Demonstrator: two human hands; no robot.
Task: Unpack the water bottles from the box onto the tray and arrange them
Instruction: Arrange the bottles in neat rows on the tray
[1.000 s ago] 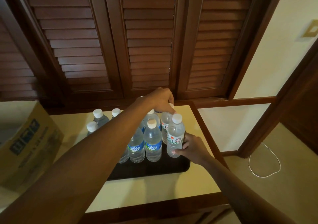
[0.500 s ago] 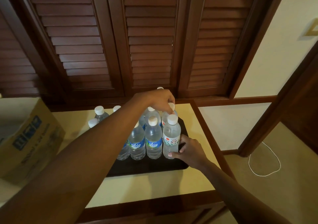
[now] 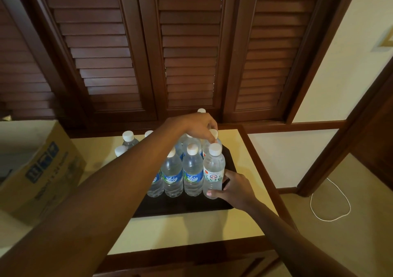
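We see clear plastic water bottles with white round caps [image 3: 192, 171] standing close together on a flat black tray [image 3: 185, 206]. The tray lies on a smooth pale yellow table top [image 3: 191, 232] with a dark wood edge. A brown cardboard box [image 3: 40, 170] sits at the left. Dark wooden slat doors [image 3: 187, 49] stand behind. Our left arm hides some bottles. Our left hand [image 3: 196, 125] pinches a far bottle's cap. Our right hand [image 3: 232, 188] wraps the near right bottle [image 3: 213, 170], low down.
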